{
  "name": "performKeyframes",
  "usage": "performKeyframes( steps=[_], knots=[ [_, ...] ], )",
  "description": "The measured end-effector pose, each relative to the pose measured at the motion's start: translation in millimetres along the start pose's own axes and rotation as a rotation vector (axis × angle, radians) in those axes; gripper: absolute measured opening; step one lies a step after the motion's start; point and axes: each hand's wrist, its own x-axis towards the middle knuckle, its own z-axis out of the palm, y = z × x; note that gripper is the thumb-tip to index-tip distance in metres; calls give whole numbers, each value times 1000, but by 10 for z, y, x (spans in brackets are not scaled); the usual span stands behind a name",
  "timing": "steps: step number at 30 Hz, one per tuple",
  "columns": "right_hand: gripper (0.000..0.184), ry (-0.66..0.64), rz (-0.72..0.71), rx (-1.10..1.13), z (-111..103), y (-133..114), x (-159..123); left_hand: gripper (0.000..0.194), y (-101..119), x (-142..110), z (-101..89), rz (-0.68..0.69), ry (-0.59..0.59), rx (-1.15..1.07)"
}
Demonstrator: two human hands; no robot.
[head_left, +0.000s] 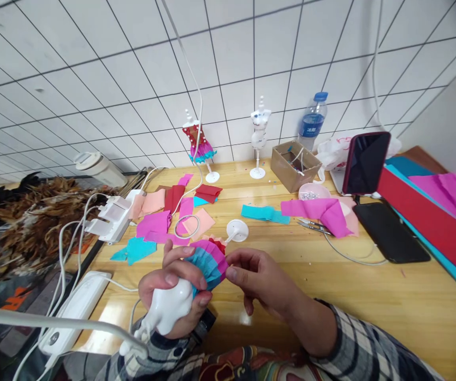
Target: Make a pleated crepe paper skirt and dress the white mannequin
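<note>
Left hand [186,271] wraps round the mannequin [174,304], tipped with its base [237,230] away from the person; right hand [257,275] pinches the pink edge of its skirt [211,260] between thumb and forefinger; all this lies nearer the person than the box [293,168], and left of it; behind the box stands a bottle [313,123]; left of it, two more mannequins [258,129]; in front of it, snips [314,226].

Tabletop [358,286]: light wood, glossy on my feed.
Wall side: two mannequin stands [212,177], brown box [285,173].
Left: coloured scraps [154,225], some overlapping.
Middle: I see a turquoise strip [265,213].
Right: black device [392,233], flat.
</note>
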Motion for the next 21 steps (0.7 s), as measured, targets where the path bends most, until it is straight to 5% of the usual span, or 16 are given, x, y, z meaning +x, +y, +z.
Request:
performKeyframes(
  steps=[10,21],
  knots=[
    [40,-66,53,162,-32,83,26,39,-12,-21,-15,11,-47,-64],
    [48,-64,-9,-185,-248,43,-34,48,1,-129,-166,121,-232,-4]
  ],
)
